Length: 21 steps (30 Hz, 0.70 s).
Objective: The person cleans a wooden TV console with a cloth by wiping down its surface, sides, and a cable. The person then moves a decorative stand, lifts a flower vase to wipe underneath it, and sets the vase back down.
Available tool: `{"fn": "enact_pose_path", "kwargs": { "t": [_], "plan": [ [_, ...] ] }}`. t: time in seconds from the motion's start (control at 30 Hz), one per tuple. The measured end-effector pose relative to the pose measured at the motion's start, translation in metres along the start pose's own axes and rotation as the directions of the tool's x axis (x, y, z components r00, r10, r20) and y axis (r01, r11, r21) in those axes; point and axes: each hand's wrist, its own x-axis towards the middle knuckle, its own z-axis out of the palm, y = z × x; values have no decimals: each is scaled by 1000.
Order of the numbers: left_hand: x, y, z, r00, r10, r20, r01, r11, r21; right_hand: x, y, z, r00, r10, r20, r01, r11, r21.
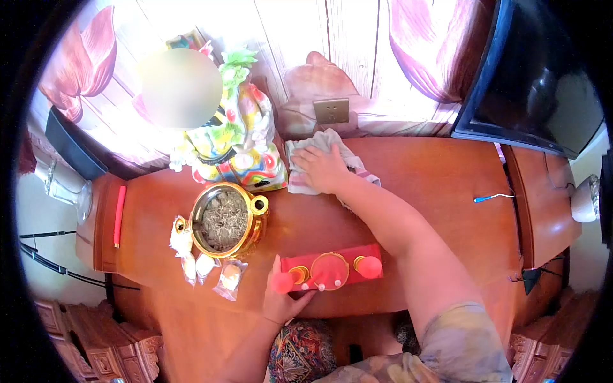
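Observation:
My left hand (281,304) grips the left end of a red altar stand (377,252) near the table's front edge. The stand bears a red, gold-rimmed round piece (330,270) in its middle and a red bulb-shaped lamp on a gold base at each end. At the back, my right hand (319,167) lies flat with fingers stretched out on a crumpled pale cloth (345,153). The cloth touches the table next to a colourful robed statue (236,147). A gold incense burner (251,241) full of grey ash stands in front of the statue.
Several small wrapped packets (231,279) lie beside the burner. A red stick (119,216) is on the left of the wooden table (421,185). A dark television (536,83) stands back right, near a blue-tipped cable (488,198). A wall socket (331,111) sits behind the cloth.

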Motion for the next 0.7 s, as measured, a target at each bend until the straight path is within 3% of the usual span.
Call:
{"fn": "enact_pose_path", "kwargs": {
  "t": [0.13, 0.23, 0.3, 0.4, 0.43, 0.47, 0.53, 0.57, 0.67, 0.7],
  "plan": [
    [1, -8, 2, 990, 138, -33, -133, 984, 114, 17, 3, 1, 993, 113, 32, -114, 993, 25],
    [3, -4, 2, 998, 57, 6, -57, 998, -28, 6, -4, 1, 992, 115, 51, -117, 993, 26],
    [4, 4, 0, 990, 131, -50, -123, 983, 138, -11, 0, -1, 995, 99, 33, -100, 994, 44],
    [2, 4, 0, 970, 224, -99, -203, 962, 184, -38, 18, -4, 997, 80, 9, -81, 996, 45],
    [0, 6, 0, 992, 112, -65, -104, 988, 113, -49, 28, -6, 988, 150, -20, -149, 988, 42],
    [0, 5, 2, 993, 105, -58, -98, 989, 110, -58, 39, -9, 974, 220, -50, -218, 975, 42],
    [-1, -1, 3, 972, 220, -83, -193, 947, 256, -75, 57, -24, 956, 292, -1, -292, 956, 13],
    [0, -9, 4, 992, 121, -37, -118, 990, 83, -82, 67, -29, 933, 359, 18, -359, 933, 1],
    [0, -2, 2, 1000, 30, -5, -30, 1000, 9, -102, 101, -33, 873, 486, 41, -484, 873, -54],
    [-2, 2, 0, 1000, 14, -17, -14, 1000, 5, -108, 111, -38, 810, 585, 54, -583, 811, -48]
  ]
}}
